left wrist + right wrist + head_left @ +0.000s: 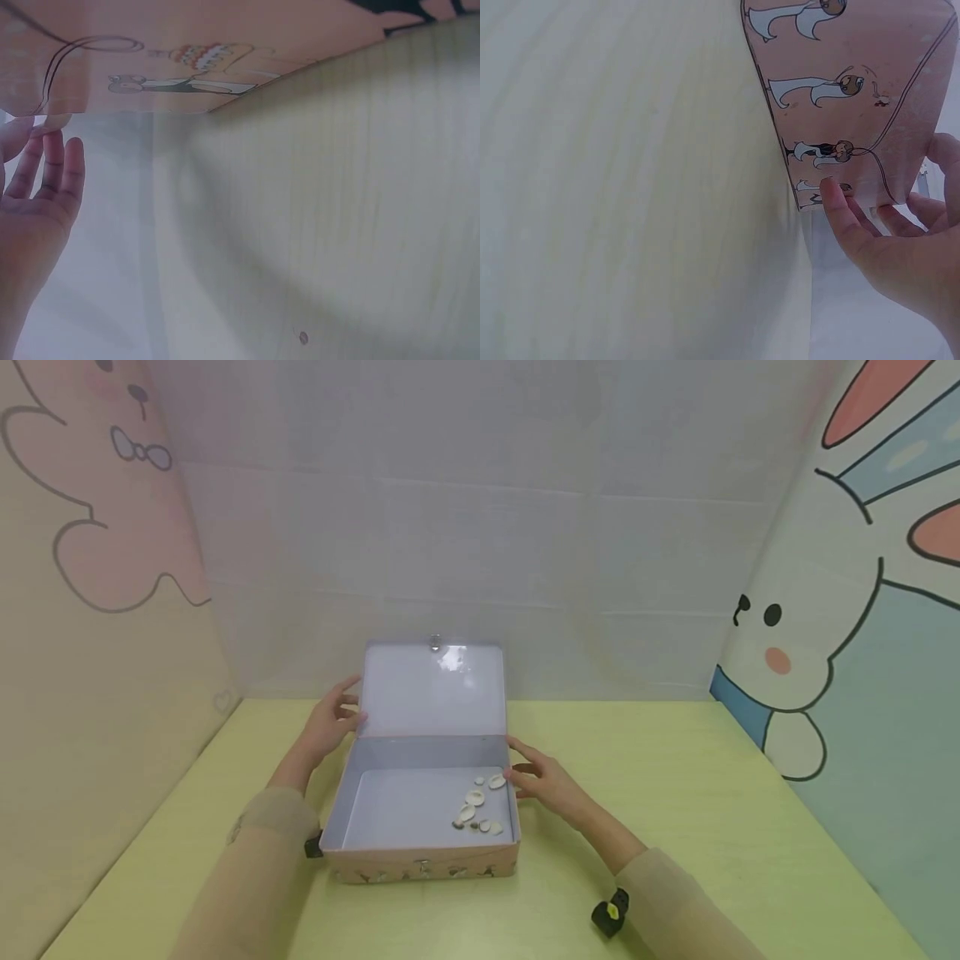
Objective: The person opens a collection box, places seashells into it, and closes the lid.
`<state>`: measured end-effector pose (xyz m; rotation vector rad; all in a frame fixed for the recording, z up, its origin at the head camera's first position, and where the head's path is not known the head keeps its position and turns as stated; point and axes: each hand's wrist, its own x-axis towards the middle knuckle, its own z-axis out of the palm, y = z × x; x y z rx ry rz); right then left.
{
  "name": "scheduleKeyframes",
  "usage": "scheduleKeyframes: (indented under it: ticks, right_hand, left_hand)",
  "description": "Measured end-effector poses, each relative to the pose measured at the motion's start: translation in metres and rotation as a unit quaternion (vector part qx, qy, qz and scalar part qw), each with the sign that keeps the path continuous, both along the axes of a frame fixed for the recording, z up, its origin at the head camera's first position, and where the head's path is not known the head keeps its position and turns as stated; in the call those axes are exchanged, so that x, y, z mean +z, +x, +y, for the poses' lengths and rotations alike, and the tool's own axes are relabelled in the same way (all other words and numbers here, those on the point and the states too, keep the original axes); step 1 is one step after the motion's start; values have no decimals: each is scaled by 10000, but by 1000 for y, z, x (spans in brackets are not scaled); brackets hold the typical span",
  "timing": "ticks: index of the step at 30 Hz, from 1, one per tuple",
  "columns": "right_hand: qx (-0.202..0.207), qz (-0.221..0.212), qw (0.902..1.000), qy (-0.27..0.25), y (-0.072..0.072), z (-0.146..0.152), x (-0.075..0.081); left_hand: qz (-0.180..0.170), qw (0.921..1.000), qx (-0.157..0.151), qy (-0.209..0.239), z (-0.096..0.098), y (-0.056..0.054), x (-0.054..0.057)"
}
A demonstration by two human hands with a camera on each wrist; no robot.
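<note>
A pink tin box (423, 867) with printed figures stands on the table, its lid (431, 693) raised upright at the back. Several white shells (475, 797) lie inside, toward the right. At the lid's left edge, my left hand (327, 727) holds on with thumb and index finger, the other fingers loosely bent; the left wrist view shows this hand (37, 225) partly cut off. My right hand (551, 785) grips the box's right side near the back corner, thumb at the rim. In the right wrist view, its fingers (844, 217) touch the printed side wall.
The yellow table (637, 827) spreads around the box. A pale cloth wall (480, 527) closes off the back. Side panels carry a rabbit drawing (795, 652) at right and a pink animal (112, 543) at left. A small metal clasp (435, 643) tops the lid.
</note>
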<state>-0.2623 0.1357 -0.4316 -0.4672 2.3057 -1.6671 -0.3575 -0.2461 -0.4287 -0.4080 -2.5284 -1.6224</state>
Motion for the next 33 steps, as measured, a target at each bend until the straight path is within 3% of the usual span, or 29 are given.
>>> scheduleKeyframes:
  ticks: [2,8,12,21,28,33]
  right_hand:
    - [18,-26,10000,-9,4,-2,7]
    - [15,-97,9999,27,14,-6,28]
    - [0,-107,9999,61,13,-6,26]
    - [-5,-116,9999,91,14,-6,29]
    - [-15,-52,9999,91,11,-5,28]
    - [-2,4,10000,24,2,-2,13]
  left_hand:
    - [83,9999,67,45,1,1,1]
    - [419,9990,55,161,11,19,27]
    - [541,9982,123,208,14,22,35]
    - [796,9956,303,393,8,5,29]
    - [1039,9919,361,628,14,12,47]
    - [1084,9904,444,737,18,23,61]
